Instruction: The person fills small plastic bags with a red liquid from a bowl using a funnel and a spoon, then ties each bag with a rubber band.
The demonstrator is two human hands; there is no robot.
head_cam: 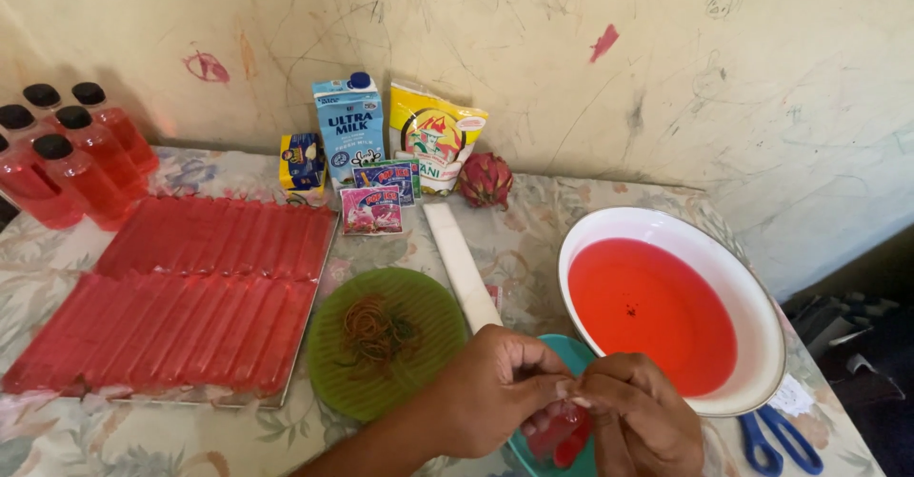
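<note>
My left hand (pixel 490 389) and my right hand (pixel 643 415) meet at the bottom of the head view, both pinching the top of a small clear plastic pouch of red liquid (pixel 560 436). The pouch hangs over a teal funnel-like cup (pixel 571 353), mostly hidden by my hands. Just right of them stands a white basin (pixel 752 296) holding red liquid (pixel 647 310). A green plate (pixel 419 306) with a heap of rubber bands (pixel 376 329) sits left of my left hand.
A metal tray (pixel 309 329) at left carries two rows of filled red tube pouches (pixel 190 296). Several red bottles (pixel 71 158) stand at back left. A milk carton (pixel 350 129), packets (pixel 433 139), a dragon fruit (pixel 486 180), a white strip (pixel 462 263) and blue scissors (pixel 781 439) lie around.
</note>
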